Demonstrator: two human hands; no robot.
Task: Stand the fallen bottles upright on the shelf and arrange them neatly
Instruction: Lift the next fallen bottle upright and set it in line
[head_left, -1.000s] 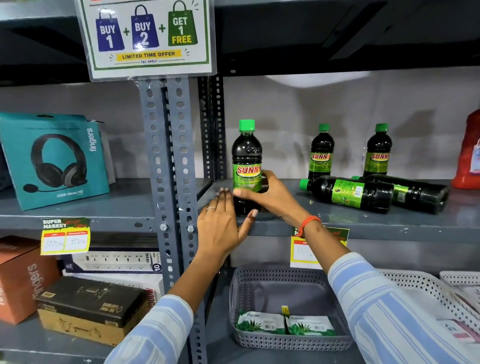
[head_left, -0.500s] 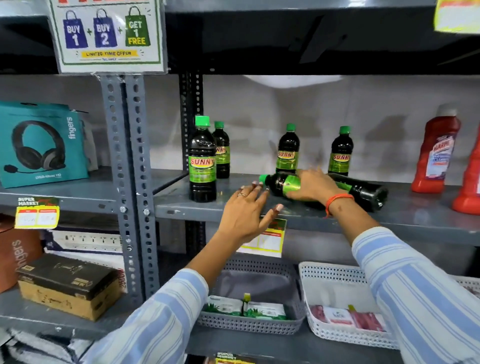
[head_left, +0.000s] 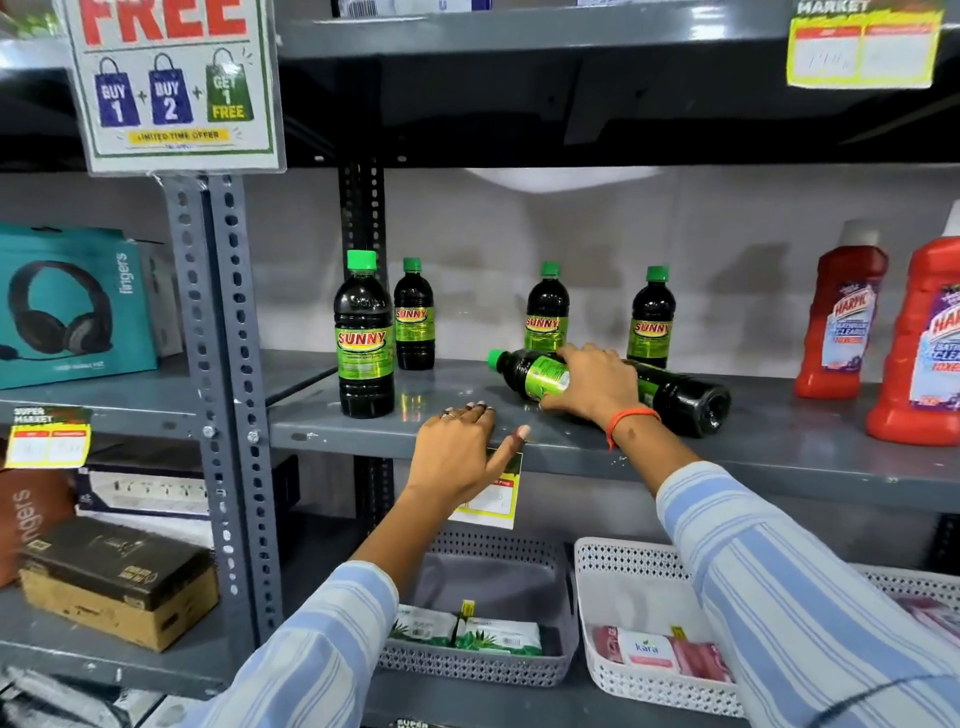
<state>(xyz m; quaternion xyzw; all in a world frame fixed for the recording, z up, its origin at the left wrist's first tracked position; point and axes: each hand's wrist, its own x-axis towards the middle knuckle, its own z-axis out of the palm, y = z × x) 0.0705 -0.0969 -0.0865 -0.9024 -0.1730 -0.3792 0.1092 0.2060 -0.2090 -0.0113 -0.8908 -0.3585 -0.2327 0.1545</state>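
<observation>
Dark bottles with green caps and SUNNY labels stand on the grey shelf (head_left: 779, 452). One upright bottle (head_left: 363, 338) is near the front left, another (head_left: 414, 317) just behind it, and two more (head_left: 546, 312) (head_left: 652, 319) stand at the back. A fallen bottle (head_left: 530, 371) lies on its side, cap to the left, and my right hand (head_left: 592, 387) is closed over its middle. A second fallen bottle (head_left: 685, 397) lies behind it, partly hidden. My left hand (head_left: 457, 452) rests flat on the shelf's front edge, fingers apart, holding nothing.
Two red Harpic bottles (head_left: 841, 312) (head_left: 924, 353) stand at the shelf's right end. A steel upright (head_left: 218, 364) with a promo sign bounds the left; a teal headphone box (head_left: 72, 306) sits beyond it. Grey (head_left: 566, 623) and white (head_left: 587, 639) baskets sit on the shelf below.
My right hand let go of the upright front-left bottle, moved right and closed on the fallen bottle. My left hand dropped to the shelf edge. The view shifted right.
</observation>
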